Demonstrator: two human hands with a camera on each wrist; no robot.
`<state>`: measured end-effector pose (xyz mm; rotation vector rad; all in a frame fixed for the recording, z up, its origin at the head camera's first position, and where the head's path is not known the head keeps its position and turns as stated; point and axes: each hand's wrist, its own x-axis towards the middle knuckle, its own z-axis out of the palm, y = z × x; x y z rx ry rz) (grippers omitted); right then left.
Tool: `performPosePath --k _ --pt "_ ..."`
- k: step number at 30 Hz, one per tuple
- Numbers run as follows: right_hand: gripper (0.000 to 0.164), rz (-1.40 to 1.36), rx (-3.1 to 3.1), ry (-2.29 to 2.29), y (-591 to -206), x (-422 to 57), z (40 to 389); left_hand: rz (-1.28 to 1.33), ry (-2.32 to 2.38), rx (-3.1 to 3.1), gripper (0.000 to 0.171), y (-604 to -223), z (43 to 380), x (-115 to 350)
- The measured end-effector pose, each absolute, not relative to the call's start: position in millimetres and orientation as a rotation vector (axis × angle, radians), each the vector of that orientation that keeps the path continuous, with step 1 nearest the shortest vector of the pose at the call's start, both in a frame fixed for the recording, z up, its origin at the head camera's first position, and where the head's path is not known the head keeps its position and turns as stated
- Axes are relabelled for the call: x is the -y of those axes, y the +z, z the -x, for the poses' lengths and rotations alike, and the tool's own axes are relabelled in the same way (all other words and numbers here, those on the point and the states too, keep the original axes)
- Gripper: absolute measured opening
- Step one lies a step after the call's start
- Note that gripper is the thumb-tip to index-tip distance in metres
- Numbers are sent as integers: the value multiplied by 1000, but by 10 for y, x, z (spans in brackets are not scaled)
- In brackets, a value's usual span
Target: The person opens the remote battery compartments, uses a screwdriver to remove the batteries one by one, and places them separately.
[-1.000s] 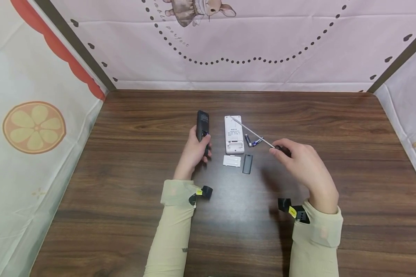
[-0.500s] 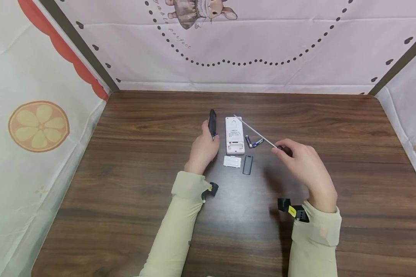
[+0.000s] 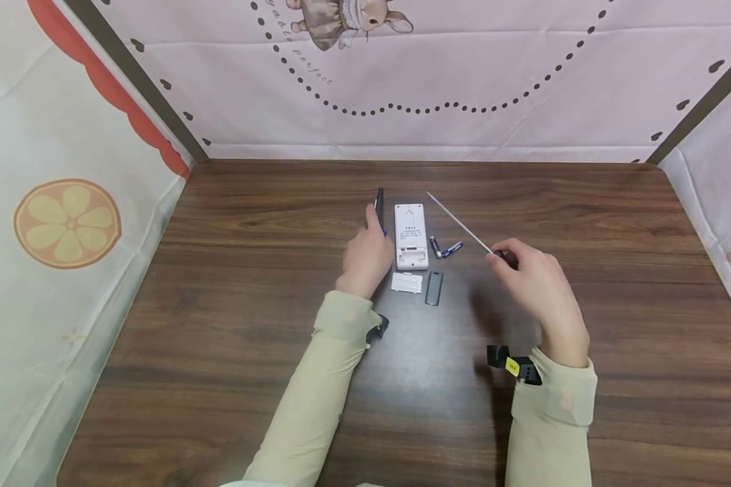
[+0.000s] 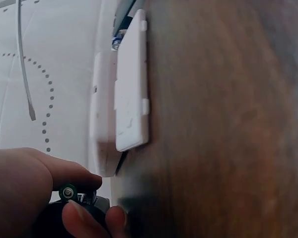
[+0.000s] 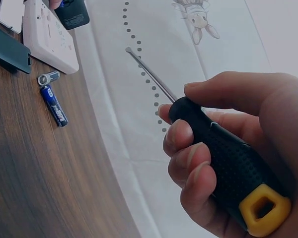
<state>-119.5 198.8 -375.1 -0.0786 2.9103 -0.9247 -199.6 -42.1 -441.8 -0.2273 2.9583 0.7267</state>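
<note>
My left hand [image 3: 367, 257] grips a black remote [image 3: 380, 206], turned on its edge just left of the white remote [image 3: 411, 233]. In the left wrist view, the end of a green battery [image 4: 68, 192] shows at the black remote, between thumb and fingers. The white remote lies back up, its battery bay uncovered. My right hand [image 3: 539, 284] holds a flathead screwdriver by its black and yellow handle [image 5: 223, 153], the shaft [image 3: 459, 223] pointing up and left above the table. Two blue and silver batteries [image 3: 445, 249] lie right of the white remote.
A white battery cover [image 3: 407, 283] and a dark grey cover [image 3: 434, 289] lie side by side in front of the white remote. All this is on a dark wooden table [image 3: 219, 325]. Printed cloth walls [image 3: 463, 61] stand behind and at both sides.
My left hand has moved rightward toward the white remote and rolled the black remote from its back facing up onto its edge. The screwdriver's tip has swung right, away from above the white remote.
</note>
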Motion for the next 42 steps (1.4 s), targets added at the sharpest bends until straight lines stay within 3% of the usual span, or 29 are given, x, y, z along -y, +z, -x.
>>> performPosePath --k 19,42 --pt "34 112 -2940 -927 -3788 -2010 1219 278 778 -2964 77 -4415 2037 384" --pt "34 128 -2906 -897 -3820 -2034 1228 256 797 -2881 69 -4376 2007 330"
